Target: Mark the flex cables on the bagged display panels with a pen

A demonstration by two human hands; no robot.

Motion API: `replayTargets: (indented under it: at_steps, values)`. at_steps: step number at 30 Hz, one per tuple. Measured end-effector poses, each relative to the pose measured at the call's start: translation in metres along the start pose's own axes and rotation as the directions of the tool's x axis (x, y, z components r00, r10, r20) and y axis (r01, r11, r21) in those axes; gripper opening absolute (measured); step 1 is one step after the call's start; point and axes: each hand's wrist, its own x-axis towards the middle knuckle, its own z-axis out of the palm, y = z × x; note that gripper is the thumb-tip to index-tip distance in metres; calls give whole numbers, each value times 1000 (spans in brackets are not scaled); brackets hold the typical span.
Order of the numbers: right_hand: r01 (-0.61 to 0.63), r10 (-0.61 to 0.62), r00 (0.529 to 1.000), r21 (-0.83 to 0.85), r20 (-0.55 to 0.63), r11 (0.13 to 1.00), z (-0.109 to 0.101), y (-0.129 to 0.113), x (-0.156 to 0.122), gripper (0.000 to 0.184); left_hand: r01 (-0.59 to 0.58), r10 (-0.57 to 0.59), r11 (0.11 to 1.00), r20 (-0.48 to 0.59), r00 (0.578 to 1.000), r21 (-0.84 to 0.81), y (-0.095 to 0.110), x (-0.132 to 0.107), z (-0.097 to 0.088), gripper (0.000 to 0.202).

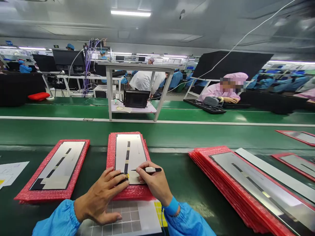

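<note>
A silver metal panel [133,149] with a dark strip down its middle lies on a pad of red bubble wrap [111,150] right in front of me. My right hand [154,183] grips a white pen-like tool [150,169], its dark tip pointing left at the strip's near end. My left hand [102,196] lies over the panel's near left corner, fingers pressing beside a small yellow connector [126,176]. Both sleeves are blue.
A second panel on red wrap [57,168] lies to the left, a stack of wrapped panels [248,186] to the right. A grey grid sheet [137,218] sits at the near edge. Beyond runs a green conveyor [73,131], a white stand with a monitor [136,98], and a seated worker in pink [225,90].
</note>
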Motion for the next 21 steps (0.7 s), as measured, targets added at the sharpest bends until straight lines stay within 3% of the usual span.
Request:
replayTargets:
  at_steps: [5,12,14,16,19,21]
  values:
    - [15,-15,1000,-16,16,1000,-1,2,1,31,43,-56,992,114,992,116,17,13,-10,97]
    - [96,-96,995,18,-33,995,-6,3,-7,36,126,-141,985,134,981,114,29,9,-12,100]
    - [144,-141,986,28,-91,989,-12,3,-16,35,118,-126,985,58,990,125,31,3,-10,95]
    - [180,-177,973,6,-148,984,-24,5,-27,33,100,-82,986,-127,988,135,36,-6,-7,82]
    - [200,-215,954,-89,-207,976,-53,10,-42,28,59,-26,996,-423,906,65,48,-19,2,49]
    - [197,-237,950,-200,-204,960,-76,17,-50,28,5,0,1000,-490,872,10,56,-24,13,29]
